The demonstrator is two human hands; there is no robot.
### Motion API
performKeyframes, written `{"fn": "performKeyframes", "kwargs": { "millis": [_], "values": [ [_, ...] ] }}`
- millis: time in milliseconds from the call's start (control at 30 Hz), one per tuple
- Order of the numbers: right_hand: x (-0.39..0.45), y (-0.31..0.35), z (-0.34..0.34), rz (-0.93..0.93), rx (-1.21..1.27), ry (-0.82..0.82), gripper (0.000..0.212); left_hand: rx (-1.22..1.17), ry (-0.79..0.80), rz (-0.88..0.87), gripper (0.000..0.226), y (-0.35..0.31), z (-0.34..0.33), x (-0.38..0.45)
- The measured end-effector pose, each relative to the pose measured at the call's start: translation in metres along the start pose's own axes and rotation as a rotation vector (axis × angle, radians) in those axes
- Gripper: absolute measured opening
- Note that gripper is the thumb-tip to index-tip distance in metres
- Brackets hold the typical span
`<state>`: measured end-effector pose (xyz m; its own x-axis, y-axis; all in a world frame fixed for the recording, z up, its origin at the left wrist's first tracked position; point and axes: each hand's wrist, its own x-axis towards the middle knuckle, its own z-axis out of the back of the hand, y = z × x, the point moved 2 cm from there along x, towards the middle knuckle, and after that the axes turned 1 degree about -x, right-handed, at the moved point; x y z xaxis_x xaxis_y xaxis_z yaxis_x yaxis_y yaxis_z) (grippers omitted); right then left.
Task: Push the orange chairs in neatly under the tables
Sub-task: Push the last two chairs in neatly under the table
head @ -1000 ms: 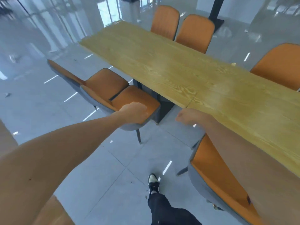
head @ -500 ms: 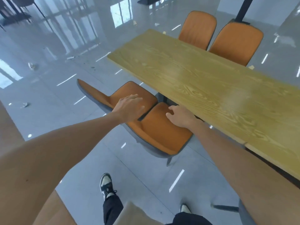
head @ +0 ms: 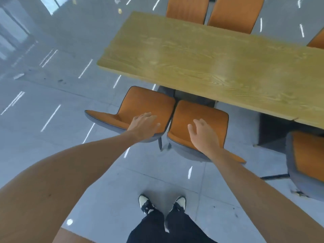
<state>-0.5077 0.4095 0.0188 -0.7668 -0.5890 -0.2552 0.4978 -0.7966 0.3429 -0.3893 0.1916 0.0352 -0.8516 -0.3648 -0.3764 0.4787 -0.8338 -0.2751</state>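
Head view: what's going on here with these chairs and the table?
A person stands at the long side of a wooden table, reaching both bare hands toward two orange chairs side by side in front of them. The left hand is spread over the left chair, the right hand open over the right chair; neither has a closed grip. Both chairs stand out from the table edge, seats fully visible, not yet pushed in. Another orange chair sits at the right, and more line the far side.

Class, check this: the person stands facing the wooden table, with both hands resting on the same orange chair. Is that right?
Not quite. The head view shows the left hand on the left chair and the right hand on the chair beside it, facing the wooden table.
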Motion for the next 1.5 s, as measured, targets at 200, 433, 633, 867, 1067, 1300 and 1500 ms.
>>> {"fn": "performKeyframes", "kwargs": {
  "millis": [200, 433, 633, 867, 1067, 1300, 1500],
  "values": [
    [-0.013, 0.017, -0.055, -0.168, -0.034, -0.004, 0.064, 0.028, 0.070, -0.018, 0.033, 0.059, -0.041, 0.014],
    [-0.016, 0.024, -0.083, -0.234, -0.196, -0.068, 0.054, 0.270, -0.022, -0.303, 0.059, 0.111, -0.053, 0.023],
    [-0.013, 0.027, -0.086, -0.253, -0.164, -0.191, 0.050, 0.337, -0.193, -0.409, 0.070, 0.118, -0.061, 0.036],
    [-0.011, 0.025, -0.087, -0.248, -0.157, -0.216, 0.050, 0.359, -0.239, -0.414, 0.063, 0.107, -0.069, 0.037],
    [-0.010, 0.026, -0.092, -0.278, -0.158, -0.193, 0.053, 0.394, -0.206, -0.391, 0.058, 0.090, -0.074, 0.033],
    [-0.013, 0.024, -0.092, -0.252, -0.139, -0.155, 0.046, 0.342, -0.212, -0.371, 0.062, 0.086, -0.066, 0.027],
    [-0.017, 0.022, -0.093, -0.217, -0.128, -0.169, 0.044, 0.300, -0.250, -0.368, 0.067, 0.087, -0.065, 0.027]
  ]
}}
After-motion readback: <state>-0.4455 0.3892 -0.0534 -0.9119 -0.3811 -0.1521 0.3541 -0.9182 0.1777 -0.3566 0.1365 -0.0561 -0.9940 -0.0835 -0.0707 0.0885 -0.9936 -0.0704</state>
